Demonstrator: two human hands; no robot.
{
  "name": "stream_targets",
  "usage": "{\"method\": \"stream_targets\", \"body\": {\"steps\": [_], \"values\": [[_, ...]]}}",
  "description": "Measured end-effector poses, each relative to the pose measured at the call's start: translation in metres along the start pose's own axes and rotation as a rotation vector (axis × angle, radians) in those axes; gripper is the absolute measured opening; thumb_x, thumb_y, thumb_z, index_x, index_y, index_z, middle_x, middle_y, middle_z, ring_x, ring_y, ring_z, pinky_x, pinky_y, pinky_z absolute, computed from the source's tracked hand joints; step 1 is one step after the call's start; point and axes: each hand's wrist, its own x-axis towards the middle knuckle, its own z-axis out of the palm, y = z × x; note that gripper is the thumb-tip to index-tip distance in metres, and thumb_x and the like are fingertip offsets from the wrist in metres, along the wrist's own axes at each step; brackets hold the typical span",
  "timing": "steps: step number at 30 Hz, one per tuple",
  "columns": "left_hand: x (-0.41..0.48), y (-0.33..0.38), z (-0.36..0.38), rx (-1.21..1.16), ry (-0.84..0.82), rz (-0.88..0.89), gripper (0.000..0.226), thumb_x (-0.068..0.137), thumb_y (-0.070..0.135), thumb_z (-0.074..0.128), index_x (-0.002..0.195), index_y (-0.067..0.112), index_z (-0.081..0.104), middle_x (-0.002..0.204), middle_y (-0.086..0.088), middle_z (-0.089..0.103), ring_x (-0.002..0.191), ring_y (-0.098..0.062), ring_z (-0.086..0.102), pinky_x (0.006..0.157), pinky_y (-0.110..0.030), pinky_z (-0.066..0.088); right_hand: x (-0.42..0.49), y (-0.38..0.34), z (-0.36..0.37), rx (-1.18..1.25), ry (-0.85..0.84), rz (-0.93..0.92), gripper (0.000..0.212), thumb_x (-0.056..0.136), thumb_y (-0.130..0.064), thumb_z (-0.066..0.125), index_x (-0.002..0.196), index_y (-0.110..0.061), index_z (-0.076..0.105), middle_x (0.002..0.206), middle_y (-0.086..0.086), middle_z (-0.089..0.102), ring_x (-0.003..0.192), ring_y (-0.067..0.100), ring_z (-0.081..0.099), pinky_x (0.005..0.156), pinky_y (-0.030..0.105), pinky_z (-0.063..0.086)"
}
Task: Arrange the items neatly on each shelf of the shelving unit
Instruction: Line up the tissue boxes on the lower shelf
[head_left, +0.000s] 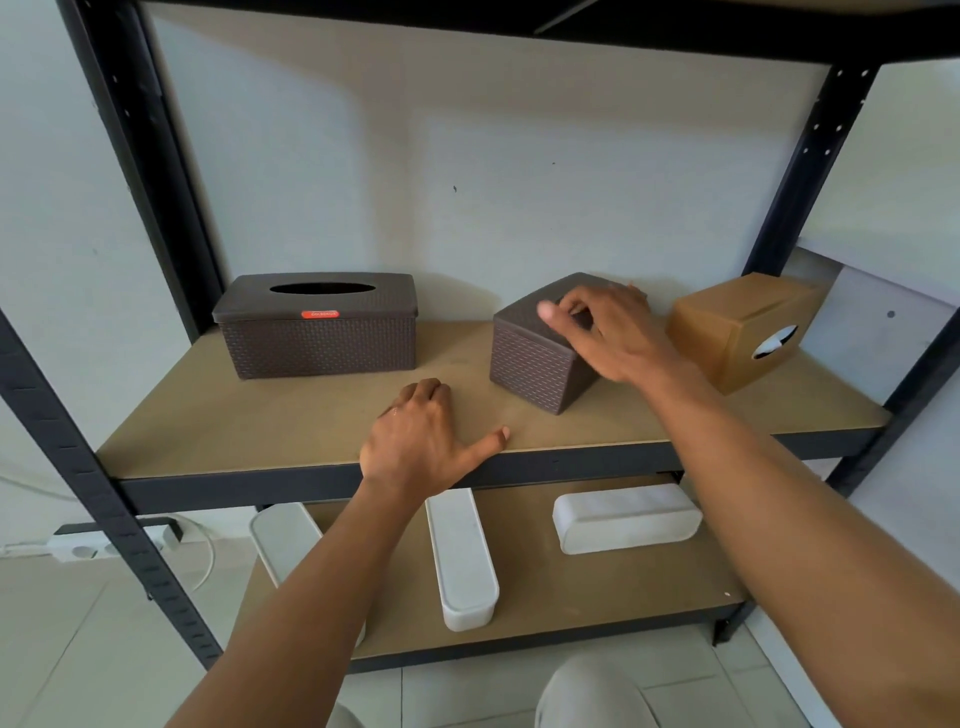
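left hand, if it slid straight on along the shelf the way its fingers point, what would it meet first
Probably nothing until the wall: the left hand points into the gap between the long brown box and the angled brown box. Depth is unclear.

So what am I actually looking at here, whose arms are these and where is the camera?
There is no machine: the single picture comes from a camera worn on a person's head, looking forward and down, so the two bare arms are the wearer's own. They face a dark metal shelving unit with wooden boards. On the middle shelf stand a long brown tissue box at left, a second brown box turned at an angle, and a tan box lying on its side at right. The right hand rests on top of the angled box, apparently to turn it. The left hand lies flat on the shelf, holding nothing. On the shelf below lie three white containers, each pointing a different way.
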Motion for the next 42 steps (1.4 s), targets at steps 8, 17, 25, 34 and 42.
{"method": "stream_targets", "body": {"steps": [8,17,25,34,42], "values": [[0.000,0.000,0.001,-0.014,0.007,0.000,0.103,0.075,0.097,0.022,0.132,0.017,0.053,0.141,-0.003,0.054,0.127,-0.025,0.055,0.092,-0.041,0.053,0.029,-0.074,-0.001,-0.175,-0.330,0.442,0.115,0.084,-0.094,0.022,0.165,-0.015,0.005,0.168,0.019,0.024,0.155,0.040,0.020,0.120,0.071,0.013],[0.000,0.000,0.001,-0.021,0.014,0.011,0.100,0.077,0.095,0.024,0.130,0.016,0.055,0.138,-0.003,0.056,0.124,-0.025,0.056,0.090,-0.042,0.054,0.012,-0.082,0.014,-0.188,-0.276,0.230,0.092,0.087,-0.078,0.032,0.160,-0.024,0.028,0.160,0.012,0.042,0.150,0.038,0.033,0.116,0.077,0.004],[0.001,-0.001,0.001,-0.030,0.013,0.016,0.101,0.076,0.095,0.024,0.132,0.017,0.053,0.141,-0.002,0.054,0.127,-0.025,0.055,0.092,-0.041,0.054,0.002,-0.034,-0.014,-0.143,-0.396,0.216,0.066,0.101,-0.033,0.041,0.162,-0.031,0.017,0.161,0.006,0.037,0.150,0.033,0.031,0.124,0.066,0.002],[0.002,-0.003,0.003,-0.006,0.009,0.019,0.106,0.074,0.097,0.017,0.136,0.018,0.050,0.144,-0.002,0.052,0.130,-0.025,0.053,0.094,-0.041,0.054,-0.004,0.005,-0.010,-0.145,-0.277,0.223,0.077,0.098,0.003,0.044,0.161,-0.034,0.021,0.167,-0.005,0.025,0.157,0.024,0.015,0.121,0.071,-0.002],[0.002,-0.002,0.001,-0.005,0.011,0.018,0.103,0.074,0.097,0.019,0.132,0.018,0.053,0.140,-0.001,0.055,0.126,-0.024,0.055,0.088,-0.040,0.056,0.017,-0.003,0.013,-0.108,-0.199,0.096,0.068,0.090,0.006,0.046,0.144,-0.035,0.038,0.153,-0.006,0.045,0.146,0.022,0.031,0.122,0.064,0.005]]}}
